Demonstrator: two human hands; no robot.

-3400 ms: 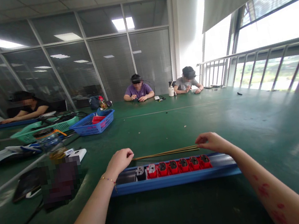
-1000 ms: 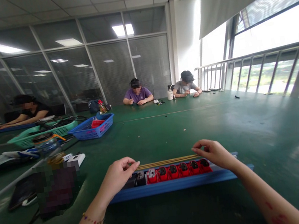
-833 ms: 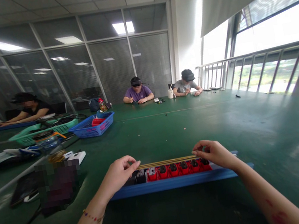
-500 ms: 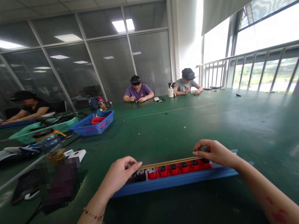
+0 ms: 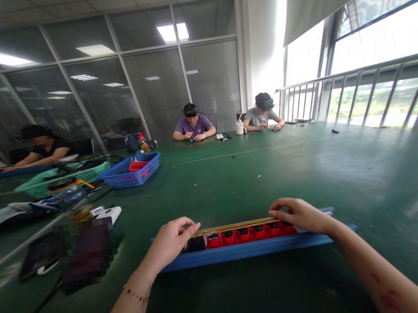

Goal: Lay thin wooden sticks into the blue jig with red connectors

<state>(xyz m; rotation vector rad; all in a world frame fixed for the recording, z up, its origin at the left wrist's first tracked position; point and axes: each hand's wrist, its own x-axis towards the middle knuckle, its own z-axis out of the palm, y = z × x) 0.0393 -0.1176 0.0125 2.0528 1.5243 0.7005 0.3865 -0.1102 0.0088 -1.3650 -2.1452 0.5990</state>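
Observation:
A long blue channel-shaped rail (image 5: 250,249) lies crosswise in front of me. In it sits a row of several red block-like parts (image 5: 244,235) with dark tops, and a black part (image 5: 197,243) at the left end. Along the row's far edge runs a thin gold-coloured strip (image 5: 235,226), perhaps more than one. My left hand (image 5: 175,239) pinches its left end between thumb and fingers. At the opposite end, my right hand (image 5: 297,214) is closed in a similar pinch. Whether the strip touches the red parts, I cannot tell.
To the left on the green table (image 5: 212,177) are a dark purple pouch (image 5: 86,253), a jar (image 5: 72,202) and a white device (image 5: 113,215). Behind them stand a blue basket (image 5: 132,178) and a green basket (image 5: 60,181). Several people sit around the table's far side.
My view has shifted slightly. Both hands keep their pinch at the strip's ends with almost no movement, and the rail stays in place.

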